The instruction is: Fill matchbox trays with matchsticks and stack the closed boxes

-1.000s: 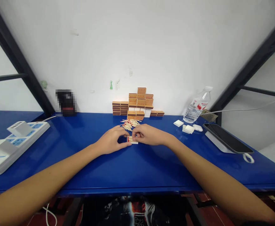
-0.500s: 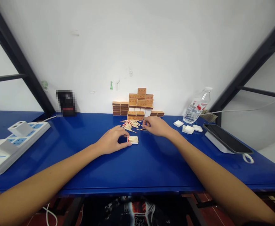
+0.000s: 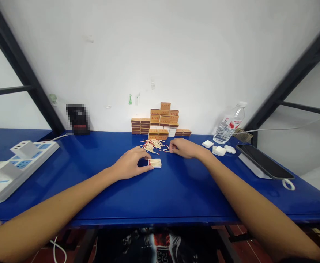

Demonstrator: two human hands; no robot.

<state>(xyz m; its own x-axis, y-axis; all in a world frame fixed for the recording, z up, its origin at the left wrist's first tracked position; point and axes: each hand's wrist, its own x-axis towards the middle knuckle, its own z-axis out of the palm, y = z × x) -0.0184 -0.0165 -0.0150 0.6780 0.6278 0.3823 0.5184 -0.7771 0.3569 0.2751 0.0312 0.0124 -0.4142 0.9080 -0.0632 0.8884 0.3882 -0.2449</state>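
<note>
A small open matchbox tray [image 3: 155,162] full of matches lies on the blue table [image 3: 160,193]. My left hand [image 3: 131,164] curls round its left end, fingertips touching it. My right hand [image 3: 182,148] rests further back at the right edge of a loose pile of matches [image 3: 153,145], fingers pinched together at the matches; what they grip is too small to make out. Behind the pile stands a stack of brown matchboxes [image 3: 161,120] against the white wall.
A white power strip [image 3: 14,164] lies at the far left. A water bottle [image 3: 229,124], small white boxes [image 3: 217,149] and a dark tablet [image 3: 264,160] sit at the right. A black device [image 3: 77,118] stands at the wall. Black frame struts rise on both sides.
My right hand left the matchbox tray and moved back and right to the loose matches, then settled lower on them. My left hand stayed at the tray.
</note>
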